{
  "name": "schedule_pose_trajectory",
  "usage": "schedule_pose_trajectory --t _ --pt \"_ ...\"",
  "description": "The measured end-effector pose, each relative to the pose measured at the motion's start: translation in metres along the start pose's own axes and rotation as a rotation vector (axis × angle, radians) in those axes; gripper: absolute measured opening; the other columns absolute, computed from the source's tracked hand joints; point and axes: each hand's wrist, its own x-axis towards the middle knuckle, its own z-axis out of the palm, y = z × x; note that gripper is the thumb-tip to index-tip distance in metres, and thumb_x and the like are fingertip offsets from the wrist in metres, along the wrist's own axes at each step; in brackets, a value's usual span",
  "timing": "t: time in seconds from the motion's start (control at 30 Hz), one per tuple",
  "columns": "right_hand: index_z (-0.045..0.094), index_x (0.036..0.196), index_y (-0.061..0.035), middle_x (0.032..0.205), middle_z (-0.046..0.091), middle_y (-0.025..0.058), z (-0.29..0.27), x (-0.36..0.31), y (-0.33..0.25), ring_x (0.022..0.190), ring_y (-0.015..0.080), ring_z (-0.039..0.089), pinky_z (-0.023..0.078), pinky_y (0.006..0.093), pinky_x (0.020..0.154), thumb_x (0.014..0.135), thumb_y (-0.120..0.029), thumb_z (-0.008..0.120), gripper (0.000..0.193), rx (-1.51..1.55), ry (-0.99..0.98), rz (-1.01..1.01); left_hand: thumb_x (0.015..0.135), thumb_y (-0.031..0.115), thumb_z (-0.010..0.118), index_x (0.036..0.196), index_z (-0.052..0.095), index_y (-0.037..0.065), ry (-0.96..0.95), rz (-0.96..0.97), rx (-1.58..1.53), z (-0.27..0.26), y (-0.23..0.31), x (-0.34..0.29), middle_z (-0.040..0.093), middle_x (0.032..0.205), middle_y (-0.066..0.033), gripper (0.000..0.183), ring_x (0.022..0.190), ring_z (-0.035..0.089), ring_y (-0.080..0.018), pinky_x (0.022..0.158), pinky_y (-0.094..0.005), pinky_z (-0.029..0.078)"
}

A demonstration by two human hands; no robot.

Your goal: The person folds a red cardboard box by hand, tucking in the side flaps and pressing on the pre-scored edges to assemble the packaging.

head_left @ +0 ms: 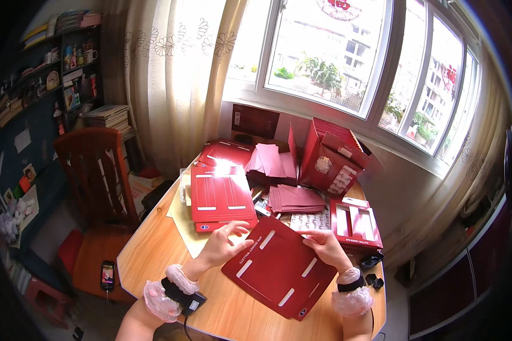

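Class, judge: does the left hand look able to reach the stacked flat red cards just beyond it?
Probably yes: the left hand is close to the stacked flat red cards, with nothing visible between.

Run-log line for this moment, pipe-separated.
right hand: grips slotted red card, upper-right edge | left hand: open, at card's left edge, contact unclear | around: red card stack, wooden table

On the wooden table (159, 256) I saw a yellow sheet (189, 241) partly under stacked red cards (222, 196), a red box (333, 165) behind.
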Motion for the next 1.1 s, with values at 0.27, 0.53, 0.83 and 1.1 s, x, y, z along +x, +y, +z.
schedule_pose_trajectory --t 0.27,0.53,0.83,1.1 --pt "0.073 0.117 -0.0059 0.095 0.067 0.0055 0.022 0.005 -0.02 0.09 0.0169 0.064 0.054 0.0284 0.078 0.089 0.001 0.07 0.029 -0.279 0.146 -0.19 0.097 0.014 0.07 0.14 0.052 0.003 -0.346 -0.324 -0.664 0.01 -0.019 -0.005 0.067 0.123 -0.0046 0.048 0.106 0.065 -0.0109 0.093 -0.0292 0.054" --pt "0.069 0.113 -0.0067 0.096 0.062 0.01 0.048 -0.021 -0.035 0.08 0.0232 0.068 0.055 0.037 0.071 0.086 -0.009 0.075 0.028 -0.524 0.051 -0.241 0.096 0.005 0.067 0.128 0.057 0.0 0.036 -0.353 -0.7 0.004 -0.026 -0.006 0.07 0.114 -0.0062 0.034 0.096 0.068 -0.011 0.082 -0.0274 0.057" --pt "0.05 0.133 -0.0036 0.124 0.057 0.0112 0.073 -0.049 -0.016 0.112 0.0189 0.063 0.055 0.031 0.092 0.092 -0.012 0.074 0.048 0.436 0.063 0.327 0.095 0.001 0.064 0.127 0.056 -0.003 0.219 -0.149 -0.605 0.016 -0.018 -0.006 0.07 0.114 -0.0104 0.033 0.101 0.067 -0.0135 0.09 -0.0284 0.054" --pt "0.052 0.131 -0.0034 0.126 0.063 0.0123 0.064 -0.06 -0.015 0.109 0.0156 0.063 0.051 0.0288 0.087 0.091 -0.011 0.075 0.047 0.706 0.066 0.398 0.095 0.001 0.064 0.125 0.057 -0.002 0.279 -0.09 -0.556 0.025 -0.008 -0.01 0.07 0.114 -0.0096 0.031 0.1 0.067 -0.0142 0.09 -0.0294 0.054"
